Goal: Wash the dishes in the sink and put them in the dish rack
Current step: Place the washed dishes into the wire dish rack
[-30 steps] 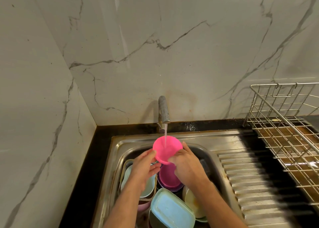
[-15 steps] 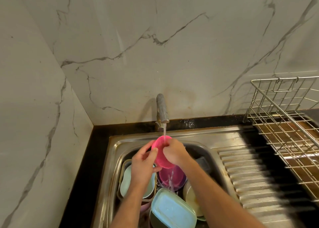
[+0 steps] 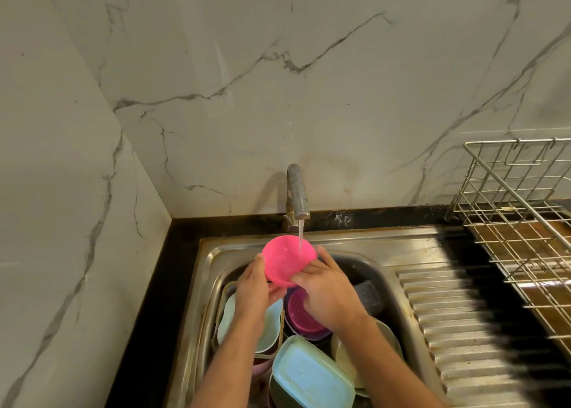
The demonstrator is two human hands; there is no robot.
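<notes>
Under the tap [image 3: 297, 191], at the sink's [image 3: 355, 247] back edge, my left hand [image 3: 253, 287] and right hand [image 3: 324, 290] curl their fingers round one pink bowl [image 3: 285, 261], tilted so the stream rinses its inside. Below lie one purple bowl [image 3: 301, 315], one blue lid [image 3: 312, 376] and some pale dishes, unwashed I judge. One wire rack [image 3: 522, 222] waits at the right edge.

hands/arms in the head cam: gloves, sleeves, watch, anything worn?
Nothing worn that shows. The left hand and right hand are bare, no gloves, and no rings are visible. Both forearms are bare down to the bottom edge of the frame: no sleeves, watch or bands in view. Anything above that is out of frame.
</notes>
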